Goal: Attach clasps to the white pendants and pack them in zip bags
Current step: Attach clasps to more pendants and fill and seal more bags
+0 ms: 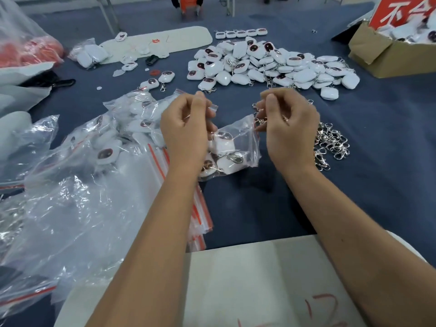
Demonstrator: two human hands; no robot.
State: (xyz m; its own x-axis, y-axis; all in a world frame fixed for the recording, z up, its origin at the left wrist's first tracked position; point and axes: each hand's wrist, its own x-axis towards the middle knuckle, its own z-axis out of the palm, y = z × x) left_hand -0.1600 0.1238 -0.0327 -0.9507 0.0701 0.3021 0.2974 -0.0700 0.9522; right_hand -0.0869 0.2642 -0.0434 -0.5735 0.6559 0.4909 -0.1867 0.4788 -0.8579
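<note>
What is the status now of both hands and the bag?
Left hand and right hand each pinch the top of the zip bag. Pendants with clasps already inside. Bag held above the table, nothing blocking.

A pendant heap (271, 64) is located behind a held zip bag (232, 147); loose clasps (332, 140) are located right, filled bags (122, 128) left, a cardboard box (389, 55) far right.

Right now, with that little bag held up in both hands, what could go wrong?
The zip bag hangs between the left hand and right hand, its mouth apparently unsealed; if a pinch slips, the pendants inside could spill. The loose clasps lie right beside the right wrist, so a sweep of the arm might scatter them.
</note>
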